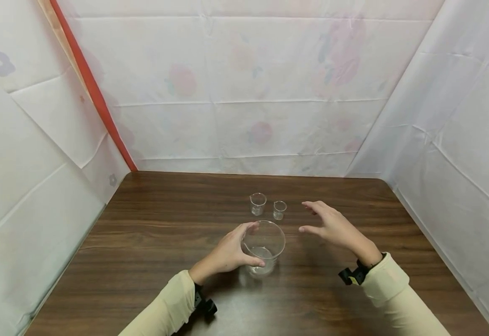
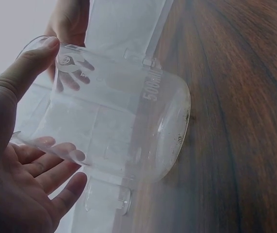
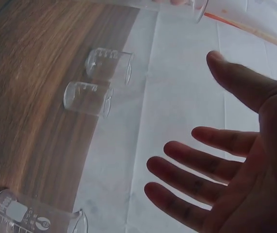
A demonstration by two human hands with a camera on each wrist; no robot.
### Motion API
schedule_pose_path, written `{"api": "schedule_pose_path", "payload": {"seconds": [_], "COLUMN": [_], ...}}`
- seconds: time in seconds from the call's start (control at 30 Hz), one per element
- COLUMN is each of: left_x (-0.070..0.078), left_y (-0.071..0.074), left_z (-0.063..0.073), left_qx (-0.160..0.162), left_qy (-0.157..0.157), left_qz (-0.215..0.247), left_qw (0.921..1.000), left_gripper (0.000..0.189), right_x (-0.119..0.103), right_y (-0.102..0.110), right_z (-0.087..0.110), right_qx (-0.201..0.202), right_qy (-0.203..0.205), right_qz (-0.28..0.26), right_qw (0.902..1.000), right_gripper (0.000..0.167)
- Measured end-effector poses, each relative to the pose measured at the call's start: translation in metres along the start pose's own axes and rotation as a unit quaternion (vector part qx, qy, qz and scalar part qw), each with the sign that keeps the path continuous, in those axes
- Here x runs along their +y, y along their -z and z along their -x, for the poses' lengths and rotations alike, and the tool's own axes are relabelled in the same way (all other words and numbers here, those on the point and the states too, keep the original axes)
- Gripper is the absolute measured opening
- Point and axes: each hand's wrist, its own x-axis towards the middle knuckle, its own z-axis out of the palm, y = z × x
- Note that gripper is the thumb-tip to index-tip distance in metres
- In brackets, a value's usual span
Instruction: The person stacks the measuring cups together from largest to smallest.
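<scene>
My left hand (image 1: 231, 249) grips a large clear glass beaker (image 1: 284, 242) near its rim, thumb on the near side and fingers on the far side. The left wrist view shows a 500 ml mark on this beaker (image 2: 150, 92); whether its base touches the table I cannot tell. My right hand (image 1: 334, 227) hovers to the right, fingers spread and holding nothing. Two small beakers, the bigger one (image 1: 258, 204) and the smaller one (image 1: 280, 210), stand just beyond the large beaker. Another marked beaker (image 3: 36, 213) shows in the right wrist view; in the head view it is not visible.
The dark wooden table (image 1: 164, 224) is enclosed by white printed sheets (image 1: 227, 84) at the back and both sides. A red strip (image 1: 93, 88) runs down the back left corner to the table edge.
</scene>
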Motion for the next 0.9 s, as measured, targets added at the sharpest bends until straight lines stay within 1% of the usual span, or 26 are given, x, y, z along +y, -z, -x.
{"api": "schedule_pose_path", "payload": {"seconds": [0.2, 0.47, 0.73, 0.9], "left_x": [0.0, -0.003, -0.007, -0.009], "left_y": [0.0, -0.001, -0.004, -0.004], "left_z": [0.001, 0.001, 0.0, 0.0], "left_qx": [0.003, -0.003, 0.001, -0.001], "left_qy": [-0.003, -0.01, -0.009, -0.01], "left_qz": [0.0, 0.022, 0.026, 0.033], "left_qw": [1.0, 0.9997, 0.9996, 0.9994], "left_gripper": [0.095, 0.094, 0.093, 0.093], "right_x": [0.003, 0.012, 0.024, 0.028], "right_y": [0.001, 0.003, 0.017, 0.023], "right_z": [0.001, 0.003, 0.004, 0.003], "right_qx": [0.013, 0.009, 0.007, -0.009], "right_qy": [0.0, -0.018, -0.042, -0.062], "right_qz": [0.012, 0.027, 0.039, 0.056], "right_qw": [0.9999, 0.9994, 0.9983, 0.9964], "right_gripper": [0.064, 0.063, 0.064, 0.066]}}
